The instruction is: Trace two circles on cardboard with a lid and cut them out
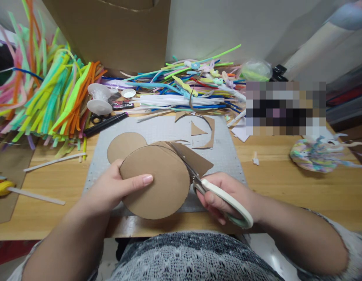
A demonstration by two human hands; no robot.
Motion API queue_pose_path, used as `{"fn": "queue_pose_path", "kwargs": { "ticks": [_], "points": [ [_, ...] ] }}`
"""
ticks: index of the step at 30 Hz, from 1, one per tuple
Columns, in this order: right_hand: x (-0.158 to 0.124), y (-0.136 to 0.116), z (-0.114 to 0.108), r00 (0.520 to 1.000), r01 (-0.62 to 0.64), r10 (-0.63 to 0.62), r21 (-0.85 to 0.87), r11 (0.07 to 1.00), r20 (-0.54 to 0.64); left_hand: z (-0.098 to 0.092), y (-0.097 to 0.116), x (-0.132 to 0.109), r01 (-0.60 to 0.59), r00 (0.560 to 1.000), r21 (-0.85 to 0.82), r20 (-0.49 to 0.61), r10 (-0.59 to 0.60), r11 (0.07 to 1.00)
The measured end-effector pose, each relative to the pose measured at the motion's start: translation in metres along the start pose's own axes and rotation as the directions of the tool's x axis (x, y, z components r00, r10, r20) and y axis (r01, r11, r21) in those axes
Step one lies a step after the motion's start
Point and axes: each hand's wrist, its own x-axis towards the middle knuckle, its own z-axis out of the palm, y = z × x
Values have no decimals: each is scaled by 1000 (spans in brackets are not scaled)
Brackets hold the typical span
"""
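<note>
My left hand grips a round cardboard disc, its thumb flat on top and the fingers underneath. White-handled scissors are in my right hand, with fingers through the handle. Their blades lie along the disc's right upper edge, where a strip of waste cardboard sticks out. Behind the held piece, a second cardboard circle lies on the grey cutting mat. Curved and triangular cardboard offcuts rest at the mat's back right.
Bundles of coloured pipe cleaners stand at the left, with more loose ones along the back. Nearby are a spool of clear line and a black marker. A yellow glue gun lies far left, a pastel fuzzy bundle right.
</note>
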Motion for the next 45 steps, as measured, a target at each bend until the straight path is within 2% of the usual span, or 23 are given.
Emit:
{"fn": "queue_pose_path", "kwargs": {
  "ticks": [5,7,11,14,17,19,25,29,32,34,36,41,45],
  "points": [
    [3,1,0,1000,12,-12,28,1000,-12,-2,1,2,-3,1000,-40,-13,3,999],
    [6,4,1,996,56,-51,54,997,-79,0,1,4,-50,999,-110,-13,48,993],
    [14,10,5,966,120,-88,120,986,-244,8,-6,7,-232,972,-195,-19,233,953],
    [19,15,9,961,105,-66,132,986,-270,16,-16,12,-224,974,-160,-77,214,962],
    [19,17,10,972,82,-55,111,990,-228,20,-22,15,-195,967,-115,-189,171,974],
    [16,15,9,982,68,-50,95,993,-180,20,-23,15,-216,951,-82,-244,191,973],
    [7,4,1,992,77,-72,42,996,-103,18,-16,10,-262,927,9,-275,255,965],
    [4,5,-7,998,33,-43,208,978,44,19,-11,8,-223,944,16,-246,220,975],
    [4,7,-14,982,-6,-55,324,946,179,19,-7,8,-188,953,-7,-242,181,982],
    [4,7,-17,977,-17,-62,361,933,205,19,-7,9,-189,953,-11,-242,181,982],
    [5,6,-18,984,-20,-42,337,941,175,18,-8,10,-198,950,-9,-248,189,980],
    [9,1,-10,1000,2,2,151,988,-27,16,-15,10,-233,932,19,-281,229,972],
    [11,4,-4,996,22,-9,156,988,-87,14,-18,9,-212,940,22,-269,210,977]
  ]
}}
